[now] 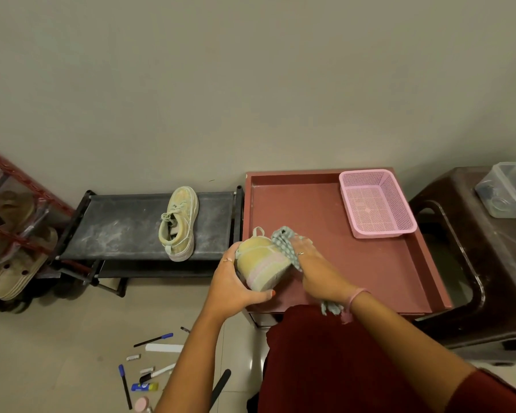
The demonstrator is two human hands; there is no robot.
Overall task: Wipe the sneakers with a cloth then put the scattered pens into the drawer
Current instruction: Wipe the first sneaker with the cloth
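The left hand [236, 289] has its grip closed around a yellow canvas sneaker [261, 260] held over the red tray-edged worktop [355, 263]; the right hand [313, 263] presses a clutched grey checked cloth [285, 239] against it. Pens [153, 340] lie scattered on the floor.

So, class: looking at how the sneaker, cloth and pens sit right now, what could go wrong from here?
1. The left hand grips only the heel of the sneaker, so hard rubbing by the right hand with the cloth might twist it loose.
2. The pens lie scattered on the floor near the person and could be stepped on.
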